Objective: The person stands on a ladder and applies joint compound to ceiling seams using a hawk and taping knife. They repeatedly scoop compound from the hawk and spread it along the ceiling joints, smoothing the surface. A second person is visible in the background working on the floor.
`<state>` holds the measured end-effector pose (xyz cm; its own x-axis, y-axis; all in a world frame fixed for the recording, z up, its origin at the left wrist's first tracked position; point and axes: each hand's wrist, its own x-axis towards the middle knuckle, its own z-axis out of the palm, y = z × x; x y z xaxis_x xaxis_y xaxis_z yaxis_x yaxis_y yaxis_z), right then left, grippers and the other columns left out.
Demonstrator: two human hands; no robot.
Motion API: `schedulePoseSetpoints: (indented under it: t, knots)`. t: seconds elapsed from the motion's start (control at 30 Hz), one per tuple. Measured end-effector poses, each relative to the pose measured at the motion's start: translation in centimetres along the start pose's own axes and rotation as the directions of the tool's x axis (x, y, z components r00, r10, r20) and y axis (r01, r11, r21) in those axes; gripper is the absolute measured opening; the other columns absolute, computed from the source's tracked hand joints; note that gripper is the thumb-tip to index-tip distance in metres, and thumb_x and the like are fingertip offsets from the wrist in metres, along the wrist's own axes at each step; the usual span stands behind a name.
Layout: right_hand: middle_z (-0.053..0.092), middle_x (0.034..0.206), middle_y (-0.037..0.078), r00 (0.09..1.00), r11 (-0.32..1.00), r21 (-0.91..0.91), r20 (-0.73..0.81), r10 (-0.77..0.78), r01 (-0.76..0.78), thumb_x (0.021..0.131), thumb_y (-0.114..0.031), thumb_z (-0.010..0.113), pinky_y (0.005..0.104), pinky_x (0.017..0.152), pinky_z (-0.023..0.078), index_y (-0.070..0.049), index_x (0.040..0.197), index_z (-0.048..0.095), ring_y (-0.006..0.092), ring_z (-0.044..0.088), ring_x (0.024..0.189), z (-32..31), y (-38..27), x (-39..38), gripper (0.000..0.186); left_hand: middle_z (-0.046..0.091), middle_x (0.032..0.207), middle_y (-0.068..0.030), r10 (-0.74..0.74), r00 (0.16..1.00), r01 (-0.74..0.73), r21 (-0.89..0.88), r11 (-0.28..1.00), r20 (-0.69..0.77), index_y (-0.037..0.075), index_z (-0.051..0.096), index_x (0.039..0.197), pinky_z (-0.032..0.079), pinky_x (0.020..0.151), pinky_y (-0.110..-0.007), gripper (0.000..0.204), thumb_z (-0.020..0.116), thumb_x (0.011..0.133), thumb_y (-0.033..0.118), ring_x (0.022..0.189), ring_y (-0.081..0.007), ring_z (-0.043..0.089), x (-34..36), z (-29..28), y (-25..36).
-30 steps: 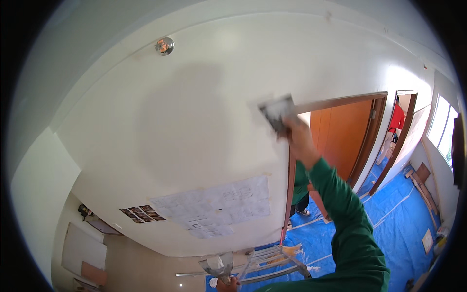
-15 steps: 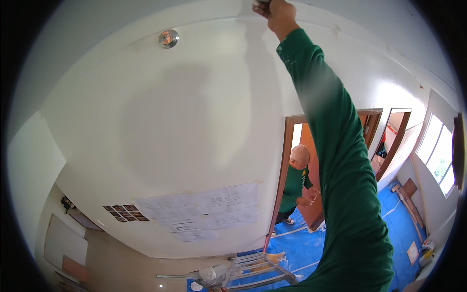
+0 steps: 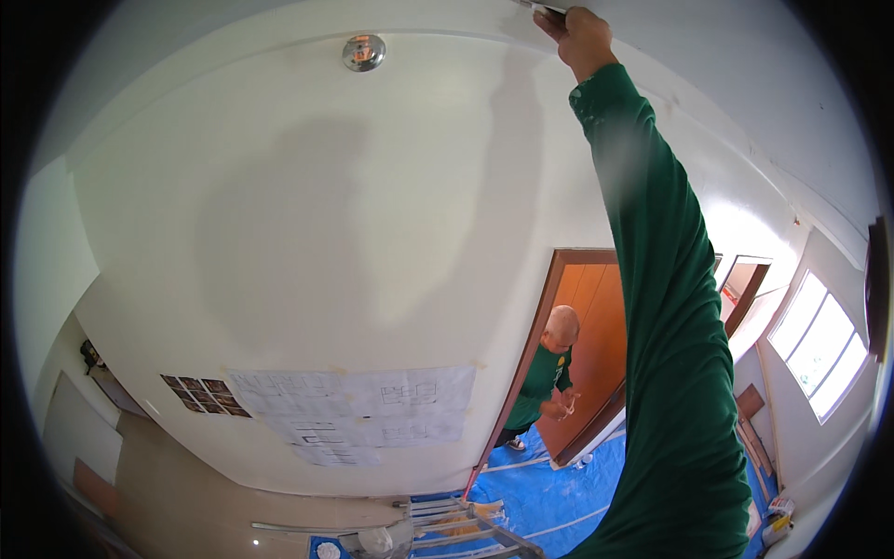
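A person in a green long sleeve [image 3: 670, 307] reaches the right hand [image 3: 582, 37] high up to the top of a white wall [image 3: 307, 233], where wall meets ceiling. The fingers are curled closed around the handle of a flat metal scraper blade [image 3: 540, 7], which lies against the surface at the very top edge of the view; most of the blade is cut off. The left hand is out of view.

The wall is smooth and pale, with a duller, greyish patch spreading across its middle. A round metal fitting [image 3: 363, 52] sits near the ceiling line, left of the raised hand. Lower on the wall, large paper drawings [image 3: 363, 410] are taped up, with a row of small dark photographs [image 3: 200, 394] to their left.

To the right, an orange-brown wooden door [image 3: 582, 363] stands open, and another person in a green shirt [image 3: 540, 377] stands in the doorway. Blue plastic sheeting [image 3: 559, 484] covers the floor. A metal stepladder [image 3: 466, 526] shows at the bottom edge, and a bright window [image 3: 824, 345] lies far right.
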<state>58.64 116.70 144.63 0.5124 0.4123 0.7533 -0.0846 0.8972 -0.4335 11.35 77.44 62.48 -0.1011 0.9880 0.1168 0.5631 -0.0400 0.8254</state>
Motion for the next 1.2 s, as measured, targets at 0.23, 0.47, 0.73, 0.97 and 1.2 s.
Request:
schedulePoseSetpoints:
  t: [0.23,0.47,0.73,0.97,1.2]
  knots:
    - [0.064,0.118,0.031,0.995,0.999,0.034,0.097,-0.01,0.006,0.098,0.006,0.034,0.0488,0.089,0.068,0.021,0.123,0.047,0.0403,0.071,0.102,-2.3,0.1,4.3,0.032,0.071,0.097,-0.0276,-0.019,1.0,0.022,-0.134,0.991,0.023,0.003,0.062,0.117,0.057,0.07,-0.054,0.032,0.069,0.096,0.027,0.088,-0.0506,0.067,-0.5,0.4,-0.9]
    - [0.066,0.12,0.029,0.981,0.997,-0.019,0.185,-0.065,0.069,0.1,0.006,0.034,0.0489,0.091,0.067,0.019,0.126,0.047,0.0403,0.069,0.108,-1.7,-0.1,4.2,0.031,0.07,0.089,-0.0255,0.484,0.874,-0.476,0.259,0.84,0.037,0.002,0.061,0.117,0.053,0.062,-0.055,0.031,0.068,0.097,0.026,0.076,-0.0518,0.064,0.1,0.0,-1.9]
    - [0.067,0.111,0.028,0.994,0.975,0.223,0.11,-0.007,-0.018,0.101,0.002,0.036,0.0482,0.083,0.068,0.018,0.125,0.048,0.0388,0.07,0.096,-1.4,0.1,4.0,0.031,0.07,0.091,-0.0259,-0.011,0.996,0.003,0.093,0.996,0.093,0.001,0.061,0.113,0.052,0.064,-0.055,0.029,0.067,0.097,0.024,0.077,-0.0503,0.065,0.1,-1.9,3.1]
    - [0.066,0.098,0.025,0.995,0.989,-0.114,0.059,-0.085,0.091,0.099,0.004,0.037,0.0411,0.058,0.057,0.013,0.115,0.052,0.0288,0.061,0.069,-0.8,1.5,5.9,0.024,0.068,0.099,-0.0284,0.143,0.99,-0.144,0.051,0.988,0.012,0.002,0.064,0.109,0.054,0.071,-0.056,0.024,0.067,0.096,0.022,0.088,-0.0507,0.065,0.2,-1.2,1.7]
    - [0.061,0.097,0.028,0.996,0.993,0.094,0.054,0.071,-0.076,0.099,0.006,0.029,0.0425,0.058,0.052,0.013,0.114,0.044,0.0298,0.059,0.07,-3.4,2.7,9.1,0.022,0.067,0.103,-0.0301,0.101,0.976,-0.119,0.082,0.99,0.193,0.002,0.063,0.114,0.054,0.074,-0.057,0.027,0.065,0.097,0.023,0.092,-0.0518,0.065,0.3,-0.9,-0.3]
